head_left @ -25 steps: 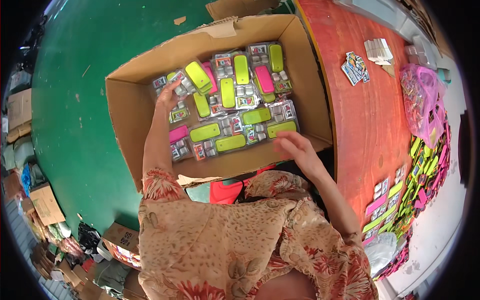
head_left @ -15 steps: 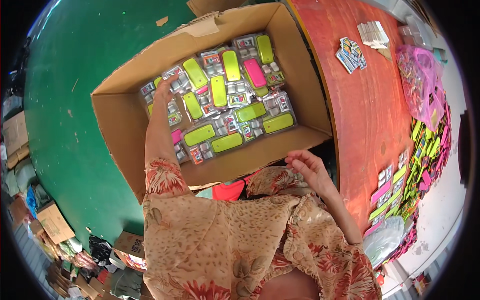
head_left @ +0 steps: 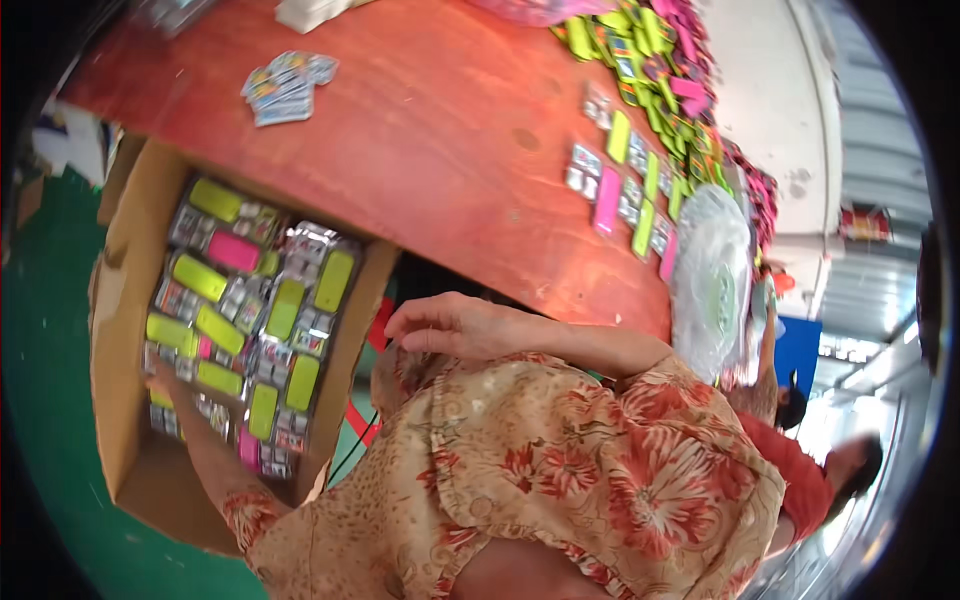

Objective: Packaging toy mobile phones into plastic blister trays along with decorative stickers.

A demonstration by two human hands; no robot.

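Note:
A cardboard box (head_left: 130,420) at the left holds several clear blister packs, each with a lime or pink case and small silvery pieces. My left hand (head_left: 165,380) reaches down inside it and touches packs near the left wall, next to a lime case (head_left: 172,333). Its fingers are small and blurred, so their grip on a pack is unclear. My right hand (head_left: 440,325) hovers between the box and the red table (head_left: 430,170), holding nothing, its fingers loosely bent and apart.
Printed cards (head_left: 288,88) lie on the table. Farther right are a row of laid-out packs (head_left: 620,185), a heap of lime and pink pieces (head_left: 660,70) and a clear plastic bag (head_left: 712,280). Another person in a red top (head_left: 800,480) is at the right.
The view has swung to the right, so the box now sits at the left and more of the table shows. My left hand stays in the box among the packs; my right hand remains empty.

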